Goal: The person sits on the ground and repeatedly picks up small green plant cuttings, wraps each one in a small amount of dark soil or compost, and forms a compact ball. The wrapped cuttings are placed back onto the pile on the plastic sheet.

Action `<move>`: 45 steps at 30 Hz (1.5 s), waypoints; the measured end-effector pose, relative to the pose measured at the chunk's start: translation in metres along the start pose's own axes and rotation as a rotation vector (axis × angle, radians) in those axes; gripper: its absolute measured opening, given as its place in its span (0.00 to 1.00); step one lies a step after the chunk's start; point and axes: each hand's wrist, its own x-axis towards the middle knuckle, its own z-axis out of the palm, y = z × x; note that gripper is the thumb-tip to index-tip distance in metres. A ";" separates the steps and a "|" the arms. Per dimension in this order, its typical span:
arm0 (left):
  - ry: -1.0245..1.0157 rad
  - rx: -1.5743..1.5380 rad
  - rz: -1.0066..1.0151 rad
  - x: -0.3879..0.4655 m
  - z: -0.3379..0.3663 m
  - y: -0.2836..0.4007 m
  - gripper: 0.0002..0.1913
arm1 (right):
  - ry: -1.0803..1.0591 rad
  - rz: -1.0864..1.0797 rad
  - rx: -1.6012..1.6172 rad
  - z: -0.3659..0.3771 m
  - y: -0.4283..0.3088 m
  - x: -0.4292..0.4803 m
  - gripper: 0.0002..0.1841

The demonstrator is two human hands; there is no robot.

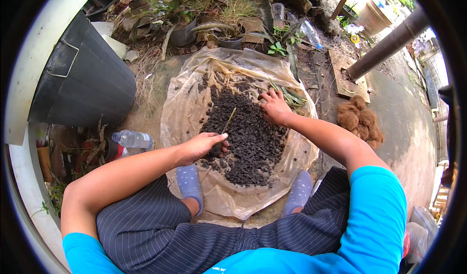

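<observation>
My left hand [204, 146] pinches a thin green plant stem [230, 120] between thumb and fingers, the stem pointing up and away. A dark clump [216, 150] shows under those fingers; whether it is soil or a small pot I cannot tell. Over the right side of a heap of dark crumbly soil [248, 142] is my right hand [273, 106], fingers bent and apart, with nothing visible in them. Long green leaf cuttings [292, 98] lie just beyond and right of it. A crumpled translucent plastic sheet [240, 201] is spread under the soil and cuttings.
Left stands a big black bucket [87, 77], with a clear plastic bottle [133, 139] near its base. Brown fibre balls [359, 121] lie at right, near a pole [386, 44] on a base plate [348, 80]. Potted plants [230, 40] line the far edge. My feet flank the sheet.
</observation>
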 end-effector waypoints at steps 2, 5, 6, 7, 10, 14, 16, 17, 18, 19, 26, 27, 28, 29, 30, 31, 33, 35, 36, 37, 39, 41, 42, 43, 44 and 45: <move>-0.015 -0.003 0.022 -0.001 0.000 0.000 0.23 | -0.005 -0.005 0.071 0.002 0.006 -0.005 0.13; -0.011 -0.006 0.020 -0.003 0.001 0.000 0.23 | -0.122 -0.076 0.183 0.007 0.011 -0.013 0.12; 0.010 -0.002 -0.001 -0.003 0.002 -0.001 0.23 | -0.156 -0.111 0.201 0.009 0.010 -0.018 0.12; -0.004 -0.004 0.015 -0.004 0.002 0.000 0.24 | -0.215 -0.141 0.217 0.011 0.007 -0.023 0.11; 0.006 0.003 0.008 -0.005 0.003 0.001 0.24 | -0.169 -0.202 0.211 0.018 -0.006 -0.035 0.13; 0.005 0.008 0.012 -0.005 0.005 0.004 0.24 | -0.114 -0.221 0.196 0.021 -0.019 -0.041 0.13; 0.004 0.014 0.011 -0.004 0.006 0.005 0.24 | -0.142 -0.198 0.210 0.020 -0.023 -0.041 0.11; 0.004 0.017 0.007 -0.004 0.006 0.005 0.24 | -0.113 -0.222 0.208 0.020 -0.024 -0.039 0.12; 0.016 0.026 -0.011 -0.003 0.006 0.006 0.25 | -0.144 -0.230 0.208 0.019 -0.025 -0.038 0.12; 0.001 0.021 0.005 -0.003 0.006 0.006 0.25 | -0.194 -0.234 0.209 0.018 -0.025 -0.036 0.12; -0.003 0.024 0.004 0.000 0.007 0.005 0.24 | -0.183 -0.139 0.046 0.014 -0.017 -0.033 0.14; 0.009 0.025 -0.009 0.000 0.007 0.005 0.24 | -0.144 -0.132 0.037 0.013 -0.014 -0.034 0.14; -0.006 0.017 0.008 0.000 0.008 0.005 0.24 | -0.143 -0.114 0.028 0.013 -0.010 -0.035 0.14; -0.006 0.016 0.009 0.000 0.008 0.004 0.24 | -0.161 -0.091 0.018 0.012 -0.007 -0.037 0.15; 0.009 0.021 -0.006 0.000 0.008 0.004 0.24 | -0.155 -0.072 0.037 0.012 -0.005 -0.038 0.15; -0.007 0.014 0.015 0.000 0.008 0.004 0.24 | -0.107 -0.082 0.055 0.012 -0.004 -0.039 0.15; 0.006 0.019 0.000 0.000 0.009 0.004 0.24 | -0.140 -0.056 0.089 0.012 -0.003 -0.043 0.16; -0.014 0.018 0.022 -0.001 0.009 0.005 0.24 | -0.140 -0.077 0.125 0.011 -0.006 -0.047 0.17; 0.007 0.029 0.002 -0.001 0.010 0.006 0.24 | -0.191 -0.075 0.145 0.010 -0.009 -0.048 0.18; -0.012 0.020 0.022 -0.002 0.010 0.006 0.24 | -0.177 -0.073 0.142 0.010 -0.013 -0.050 0.19; 0.008 0.027 0.004 -0.002 0.012 0.008 0.24 | -0.211 -0.061 0.140 0.009 -0.022 -0.052 0.22; -0.005 0.023 0.010 -0.002 0.013 0.009 0.24 | -0.195 -0.022 0.121 0.010 -0.034 -0.053 0.23; 0.010 0.032 -0.011 -0.001 0.013 0.010 0.25 | -0.211 0.002 0.110 0.011 -0.038 -0.053 0.23; -0.003 0.030 0.001 -0.001 0.013 0.011 0.24 | -0.252 0.030 0.096 0.012 -0.042 -0.052 0.23; -0.001 0.034 -0.004 0.000 0.013 0.011 0.24 | -0.267 0.038 0.111 0.012 -0.045 -0.052 0.23; 0.015 0.046 -0.023 0.001 0.013 0.011 0.24 | -0.247 0.036 0.114 0.012 -0.046 -0.050 0.22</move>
